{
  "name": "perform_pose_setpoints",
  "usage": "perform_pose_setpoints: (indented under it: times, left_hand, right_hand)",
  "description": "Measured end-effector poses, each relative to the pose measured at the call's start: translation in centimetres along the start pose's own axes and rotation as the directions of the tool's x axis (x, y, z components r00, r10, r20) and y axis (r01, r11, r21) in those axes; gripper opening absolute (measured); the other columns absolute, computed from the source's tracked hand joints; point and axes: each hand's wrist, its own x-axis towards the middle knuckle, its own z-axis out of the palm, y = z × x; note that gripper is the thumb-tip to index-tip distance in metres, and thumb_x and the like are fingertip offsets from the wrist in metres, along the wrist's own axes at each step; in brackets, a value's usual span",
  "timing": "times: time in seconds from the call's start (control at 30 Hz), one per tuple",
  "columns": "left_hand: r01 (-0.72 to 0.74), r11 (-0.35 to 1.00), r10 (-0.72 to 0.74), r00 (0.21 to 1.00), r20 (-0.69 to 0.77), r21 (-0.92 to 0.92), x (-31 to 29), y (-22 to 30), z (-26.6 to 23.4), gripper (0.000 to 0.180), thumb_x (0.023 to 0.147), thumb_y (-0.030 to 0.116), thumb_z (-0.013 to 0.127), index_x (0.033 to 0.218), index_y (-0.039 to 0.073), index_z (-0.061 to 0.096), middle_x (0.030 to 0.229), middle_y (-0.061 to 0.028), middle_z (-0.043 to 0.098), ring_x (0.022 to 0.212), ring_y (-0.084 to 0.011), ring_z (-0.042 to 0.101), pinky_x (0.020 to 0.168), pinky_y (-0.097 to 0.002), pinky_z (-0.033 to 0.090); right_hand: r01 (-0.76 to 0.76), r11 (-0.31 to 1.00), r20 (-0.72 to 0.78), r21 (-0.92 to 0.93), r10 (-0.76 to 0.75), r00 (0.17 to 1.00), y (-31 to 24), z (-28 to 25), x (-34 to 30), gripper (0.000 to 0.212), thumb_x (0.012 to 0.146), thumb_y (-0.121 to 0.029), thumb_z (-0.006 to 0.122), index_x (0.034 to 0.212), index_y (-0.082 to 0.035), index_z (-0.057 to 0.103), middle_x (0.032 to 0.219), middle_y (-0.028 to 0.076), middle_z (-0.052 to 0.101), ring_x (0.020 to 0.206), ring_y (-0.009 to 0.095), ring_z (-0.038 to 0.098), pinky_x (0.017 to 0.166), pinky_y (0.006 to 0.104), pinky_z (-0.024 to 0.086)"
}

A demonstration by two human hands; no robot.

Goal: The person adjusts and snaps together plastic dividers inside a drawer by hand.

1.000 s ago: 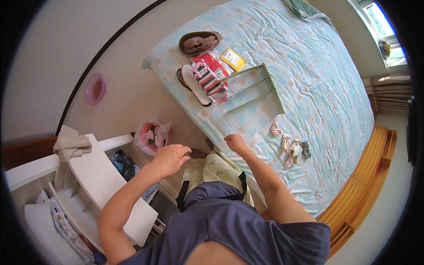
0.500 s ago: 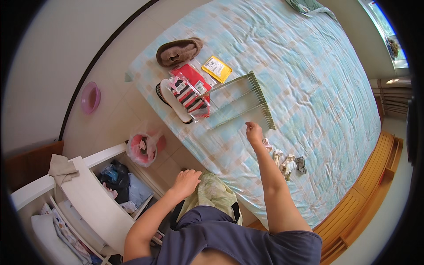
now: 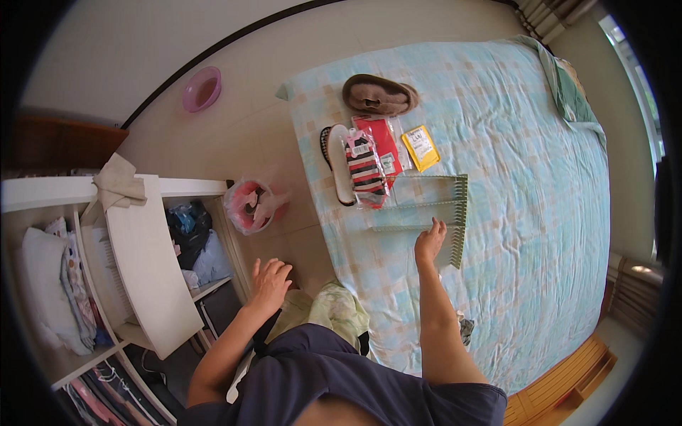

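My right hand (image 3: 430, 241) is over the bed with its fingers stretched out and apart, holding nothing. Right beside it lies a green toothed divider strip (image 3: 460, 220), with thinner slotted strips running left from it. My left hand (image 3: 268, 285) hangs open over the floor gap between bed and cabinet, touching nothing. Farther up the bed are a packet of striped fabric (image 3: 366, 172), a red packet (image 3: 380, 135), a yellow packet (image 3: 420, 148), a pale-soled shoe (image 3: 342, 170) and a brown fuzzy slipper (image 3: 380, 95). My right forearm mostly hides small bunched cloth pieces (image 3: 466, 330).
An open white cabinet (image 3: 153, 277) on my left holds folded clothes and dark bags, and a beige cloth (image 3: 121, 183) drapes over its edge. A bag-lined pink bin (image 3: 249, 207) stands between cabinet and bed. A pink basin (image 3: 202, 89) sits farther off on the floor.
The view has turned, so the bed and its things appear farther right. My right hand's closed fingers have opened out near the toothed strip. My left hand's fingers have spread more.
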Motion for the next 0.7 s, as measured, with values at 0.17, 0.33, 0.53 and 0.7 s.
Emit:
perform_pose_setpoints:
  times: [0.17, 0.33, 0.53, 0.7]
  left_hand:
    - [0.284, 0.956, -0.26, 0.936, -0.238, 0.072, -4.1, -6.3, -4.3, 0.034, 0.079, 0.013, 0.066, 0.112, 0.004, 0.06, 0.127, -0.0164, 0.047, 0.132, -0.0312, 0.033, 0.11, -0.057, 0.014]
    - [0.497, 0.866, -0.417, 0.778, -0.469, 0.055, -8.2, -11.6, -6.6, 0.032, 0.078, 0.007, 0.065, 0.109, 0.002, 0.06, 0.129, -0.0163, 0.045, 0.135, -0.0319, 0.029, 0.111, -0.0571, 0.012]
    - [0.568, 0.822, -0.47, 0.634, -0.614, -0.043, -11.7, -15.0, -7.8, 0.026, 0.08, 0.003, 0.057, 0.106, -0.002, 0.061, 0.13, -0.0165, 0.047, 0.135, -0.0309, 0.031, 0.112, -0.0512, 0.017]
    - [0.54, 0.826, -0.35, 0.717, -0.603, 0.162, -14.8, -18.0, -5.5, 0.027, 0.081, 0.009, 0.056, 0.106, 0.0, 0.062, 0.134, -0.0166, 0.048, 0.135, -0.0286, 0.033, 0.114, -0.0422, 0.02]
  right_hand:
    - [0.19, 0.975, 0.2, 0.117, -0.21, 0.957, -5.1, 0.9, -4.3, 0.048, 0.076, 0.005, 0.05, 0.122, -0.007, 0.051, 0.131, 0.022, 0.043, 0.121, 0.039, 0.042, 0.101, 0.0423, 0.037]
    - [0.484, 0.812, 0.323, 0.327, -0.577, 0.75, -14.1, 2.2, -7.1, 0.044, 0.075, 0.007, 0.049, 0.116, -0.007, 0.055, 0.126, 0.02, 0.048, 0.116, 0.037, 0.047, 0.097, 0.0421, 0.04]
    - [0.628, 0.537, 0.375, 0.562, -0.843, 0.386, -29.0, 1.8, -11.3, 0.034, 0.079, 0.004, 0.049, 0.108, -0.007, 0.061, 0.117, 0.017, 0.056, 0.105, 0.037, 0.055, 0.089, 0.0412, 0.046]
    - [0.623, 0.256, 0.303, 0.739, -0.952, 0.032, -40.8, 1.3, -17.8, 0.04, 0.079, 0.003, 0.052, 0.116, -0.009, 0.059, 0.119, 0.016, 0.056, 0.106, 0.036, 0.055, 0.088, 0.0403, 0.047]
